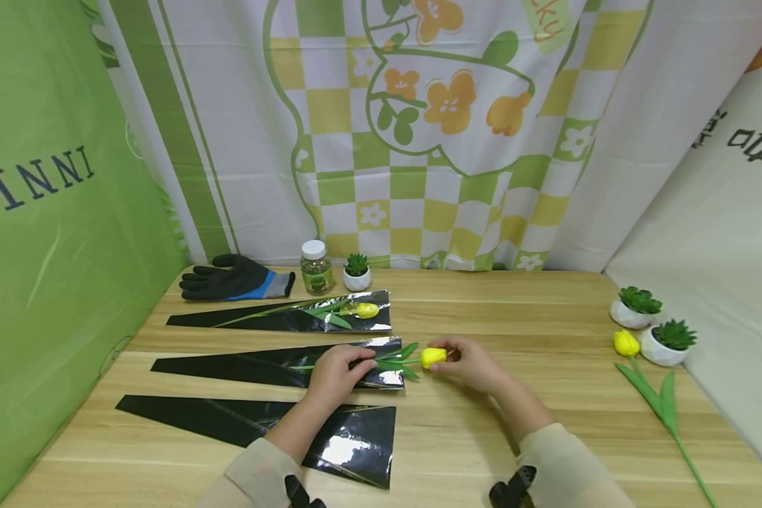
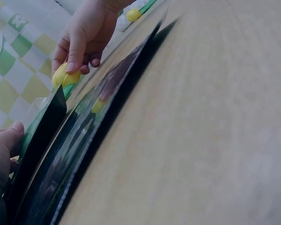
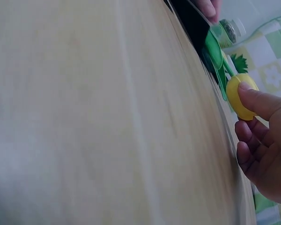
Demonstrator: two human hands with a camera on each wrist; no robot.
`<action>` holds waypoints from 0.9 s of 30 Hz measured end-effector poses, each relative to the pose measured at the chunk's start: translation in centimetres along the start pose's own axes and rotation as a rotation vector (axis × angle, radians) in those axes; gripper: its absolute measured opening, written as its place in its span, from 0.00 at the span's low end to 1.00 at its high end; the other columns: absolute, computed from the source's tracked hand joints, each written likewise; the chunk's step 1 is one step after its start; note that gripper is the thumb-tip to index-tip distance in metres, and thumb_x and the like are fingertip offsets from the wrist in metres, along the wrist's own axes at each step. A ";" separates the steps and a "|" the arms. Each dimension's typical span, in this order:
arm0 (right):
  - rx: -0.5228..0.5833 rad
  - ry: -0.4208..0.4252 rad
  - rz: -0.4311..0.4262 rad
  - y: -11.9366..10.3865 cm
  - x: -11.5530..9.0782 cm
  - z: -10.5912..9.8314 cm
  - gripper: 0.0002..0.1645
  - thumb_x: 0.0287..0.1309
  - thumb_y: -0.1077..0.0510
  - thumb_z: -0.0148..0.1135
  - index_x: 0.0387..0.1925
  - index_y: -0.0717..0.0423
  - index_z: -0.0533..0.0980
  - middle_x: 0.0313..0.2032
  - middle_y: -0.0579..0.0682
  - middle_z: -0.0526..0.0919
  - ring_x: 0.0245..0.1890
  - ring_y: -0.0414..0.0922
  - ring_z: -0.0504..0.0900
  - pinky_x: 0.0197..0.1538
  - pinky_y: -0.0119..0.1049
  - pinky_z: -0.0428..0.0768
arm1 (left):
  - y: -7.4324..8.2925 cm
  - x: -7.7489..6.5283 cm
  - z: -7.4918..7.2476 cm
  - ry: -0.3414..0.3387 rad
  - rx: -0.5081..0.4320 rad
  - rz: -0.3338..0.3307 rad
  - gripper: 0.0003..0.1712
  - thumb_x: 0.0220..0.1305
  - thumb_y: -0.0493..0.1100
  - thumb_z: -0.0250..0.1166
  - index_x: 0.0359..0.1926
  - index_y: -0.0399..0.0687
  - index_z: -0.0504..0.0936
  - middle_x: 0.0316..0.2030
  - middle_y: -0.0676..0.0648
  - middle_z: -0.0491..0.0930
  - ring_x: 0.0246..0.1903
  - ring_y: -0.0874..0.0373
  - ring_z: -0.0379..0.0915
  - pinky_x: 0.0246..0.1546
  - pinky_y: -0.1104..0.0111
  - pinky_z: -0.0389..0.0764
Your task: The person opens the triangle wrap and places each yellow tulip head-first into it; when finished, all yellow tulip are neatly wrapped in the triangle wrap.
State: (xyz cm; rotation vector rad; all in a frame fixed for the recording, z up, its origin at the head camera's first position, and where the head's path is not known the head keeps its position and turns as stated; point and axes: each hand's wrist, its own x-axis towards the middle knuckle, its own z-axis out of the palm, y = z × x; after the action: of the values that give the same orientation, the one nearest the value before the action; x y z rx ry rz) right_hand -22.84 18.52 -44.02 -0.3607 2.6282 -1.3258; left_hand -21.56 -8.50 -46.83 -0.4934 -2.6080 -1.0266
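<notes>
Between the thumb and fingers of my right hand (image 1: 473,363) is the yellow bloom of an artificial tulip (image 1: 433,358). Its green stem and leaves run leftward into the open wide end of the middle black flower sleeve (image 1: 228,368), with the leaf tips and bloom outside. My left hand (image 1: 338,370) pinches that sleeve near its opening; in the left wrist view the thumb lies at the raised sleeve edge (image 2: 40,133). The right wrist view shows the right thumb across the bloom (image 3: 241,96), with green leaves (image 3: 214,51) at the sleeve mouth.
Behind lies a sleeve (image 1: 279,319) with a yellow tulip inside; nearer is another black sleeve (image 1: 355,437). A loose tulip (image 1: 663,409) and potted succulents (image 1: 635,310) are at right. Along the back are a glove (image 1: 228,279), a jar (image 1: 317,271) and a small succulent (image 1: 357,275).
</notes>
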 end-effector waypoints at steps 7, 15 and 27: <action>-0.020 0.009 -0.006 -0.9 0.7 1.8 0.22 0.55 0.57 0.71 0.53 0.57 0.80 0.38 0.50 0.82 0.36 0.42 0.74 0.40 0.31 0.74 | 0.1 0.0 -0.1 -0.021 -0.007 -0.019 0.10 0.60 0.48 0.70 0.41 0.54 0.89 0.41 0.53 0.88 0.46 0.55 0.83 0.51 0.60 0.82; -0.020 0.007 -0.011 -1.6 1.2 3.3 0.21 0.58 0.58 0.68 0.54 0.56 0.80 0.40 0.50 0.84 0.38 0.41 0.77 0.44 0.33 0.78 | 0.2 0.0 -0.2 -0.012 -0.029 -0.027 0.10 0.60 0.46 0.70 0.42 0.52 0.89 0.41 0.51 0.88 0.46 0.53 0.83 0.50 0.59 0.82; 0.011 0.022 -0.049 -2.1 1.7 4.7 0.14 0.53 0.58 0.72 0.42 0.57 0.83 0.33 0.48 0.84 0.33 0.39 0.78 0.40 0.31 0.79 | 0.5 0.0 -0.4 -0.007 -0.051 -0.047 0.10 0.60 0.47 0.70 0.41 0.53 0.89 0.42 0.51 0.88 0.47 0.52 0.83 0.52 0.56 0.82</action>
State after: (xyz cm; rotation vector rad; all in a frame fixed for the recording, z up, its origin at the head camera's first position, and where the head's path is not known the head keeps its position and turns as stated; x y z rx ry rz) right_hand -22.94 13.20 -45.19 -0.4140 2.6455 -1.3665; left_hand -21.33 -8.44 -46.23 -0.4509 -2.6170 -1.1106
